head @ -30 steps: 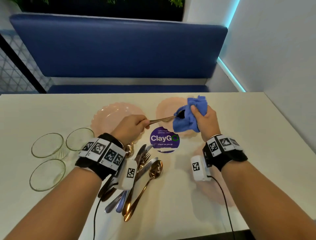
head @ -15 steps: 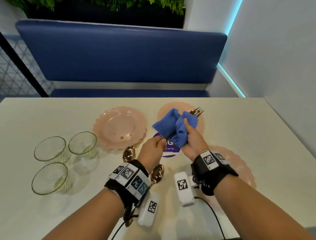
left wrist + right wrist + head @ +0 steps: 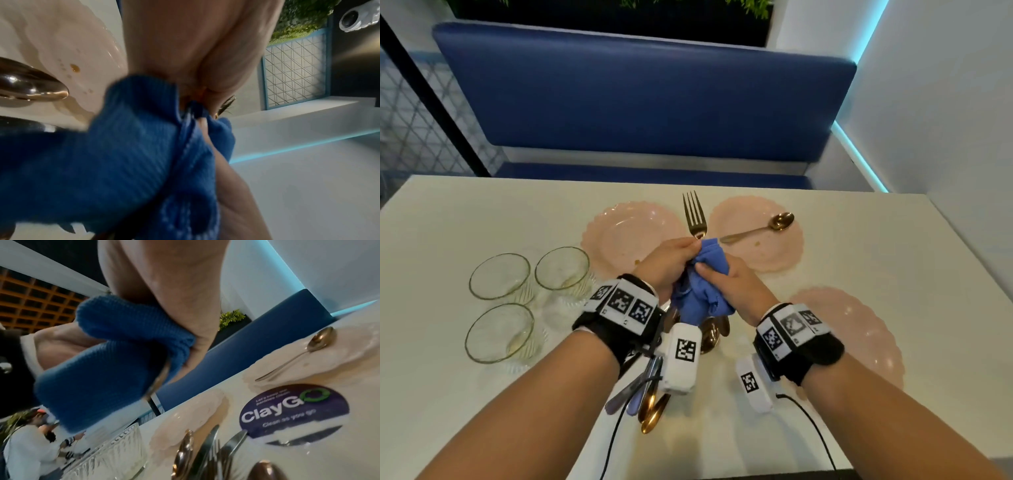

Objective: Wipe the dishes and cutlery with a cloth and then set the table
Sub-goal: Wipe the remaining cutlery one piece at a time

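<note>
A gold fork (image 3: 694, 214) stands tines-up over the middle of the white table (image 3: 859, 246). My left hand (image 3: 674, 258) pinches it just below the tines. A blue cloth (image 3: 700, 291) is wrapped round the fork's handle, and my right hand (image 3: 722, 281) grips that cloth from the right. The right wrist view shows the cloth (image 3: 115, 361) bunched in the right hand (image 3: 164, 280), with a strip of the fork handle (image 3: 161, 379) showing at its edge. Cloth (image 3: 123, 154) fills most of the left wrist view. A gold spoon (image 3: 760, 228) lies on the far right pink plate (image 3: 774, 253).
Two more pink plates sit at the far middle (image 3: 619, 236) and near right (image 3: 859, 339). Three glass bowls (image 3: 500, 277) stand at the left. A pile of cutlery (image 3: 647, 397) lies under my left wrist. A round purple sticker (image 3: 294, 410) marks the table's middle.
The spoon that the cloth was rubbing a second ago now lies on the far right plate. My left hand now holds a fork instead, and the cloth has slid down from its tines to its handle.
</note>
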### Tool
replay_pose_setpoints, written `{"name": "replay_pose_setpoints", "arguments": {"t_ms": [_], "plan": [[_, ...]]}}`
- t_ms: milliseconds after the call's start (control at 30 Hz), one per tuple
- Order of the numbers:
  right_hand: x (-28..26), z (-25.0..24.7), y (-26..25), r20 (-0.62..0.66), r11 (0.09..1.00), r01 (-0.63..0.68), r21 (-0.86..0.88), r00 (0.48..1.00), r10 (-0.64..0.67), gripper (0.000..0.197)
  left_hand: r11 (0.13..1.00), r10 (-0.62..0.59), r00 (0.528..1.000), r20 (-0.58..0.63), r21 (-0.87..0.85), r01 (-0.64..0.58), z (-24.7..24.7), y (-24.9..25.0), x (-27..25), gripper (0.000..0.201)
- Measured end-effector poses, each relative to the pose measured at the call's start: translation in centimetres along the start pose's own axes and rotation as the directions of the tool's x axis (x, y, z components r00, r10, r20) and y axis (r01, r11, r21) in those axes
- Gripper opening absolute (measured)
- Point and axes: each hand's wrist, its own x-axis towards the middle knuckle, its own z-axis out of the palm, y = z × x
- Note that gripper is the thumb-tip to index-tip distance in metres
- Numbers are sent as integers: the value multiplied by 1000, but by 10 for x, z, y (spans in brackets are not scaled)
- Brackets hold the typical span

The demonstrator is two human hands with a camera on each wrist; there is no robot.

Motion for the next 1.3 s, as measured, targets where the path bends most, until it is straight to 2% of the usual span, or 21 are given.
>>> {"name": "replay_pose_setpoints", "arguments": {"t_ms": [133, 300, 400, 467, 533, 600, 667, 733, 800, 833, 867, 933, 1000, 1067, 1167, 1300], "plan": [[-2, 26, 12, 26, 998, -44, -46, 999, 45, 14, 987, -98, 986, -136, -139, 79, -14, -7, 3, 27], [2, 35, 25, 97, 931, -41, -364, 992, 82, 28, 923, -243, 947, -212, -352, 158, -27, -26, 1, 31], [-4, 38, 31, 152, 878, -19, -478, 983, 104, 28, 898, -255, 921, -295, -426, 112, -39, -28, 1, 33], [-12, 33, 38, 207, 879, -48, -474, 964, 165, 27, 902, -216, 901, -377, -429, 37, -54, -24, 3, 34], [-14, 17, 40, 176, 913, -136, -385, 960, 217, 28, 937, -163, 900, -405, -350, 12, -68, -23, 4, 34], [-11, -2, 37, 86, 956, -256, -144, 959, 270, 24, 958, -159, 917, -367, -281, 53, -75, -31, 4, 33], [-6, -19, 30, 12, 955, -280, 102, 960, 280, 22, 958, -188, 923, -335, -270, 97, -76, -42, 4, 32], [-1, -32, 24, -33, 955, -257, 151, 964, 265, 25, 967, -188, 912, -365, -229, 108, -74, -48, 4, 30], [0, -41, 20, -46, 958, -260, 118, 963, 267, 30, 993, -117, 912, -392, -48, 107, -71, -51, 5, 28], [0, -45, 16, -48, 958, -258, 130, 963, 265, 33, 988, -70, 920, -386, 101, 117, -69, -51, 5, 27], [0, -49, 13, -46, 955, -246, 164, 965, 257, 34, 948, -23, 927, -375, 287, 139, -68, -52, 5, 26], [0, -54, 8, -34, 947, -231, 223, 969, 244, 29, 750, 23, 946, -323, 632, 197, -65, -57, 5, 24], [1, -56, 5, -16, 934, -224, 280, 971, 237, 26, 569, -28, 962, -273, 787, 240, -63, -67, 4, 27], [4, -55, 6, -4, 920, -210, 330, 975, 224, 30, 455, -79, 965, -251, 852, 259, -59, -80, 5, 31], [7, -51, 8, 13, 909, -213, 359, 975, 224, 36, 386, -55, 960, -275, 880, 275, -53, -96, 6, 30], [13, -50, 12, 10, 887, -225, 403, 970, 242, 41, 428, -1, 955, -298, 862, 269, -49, -107, 6, 35]]}}
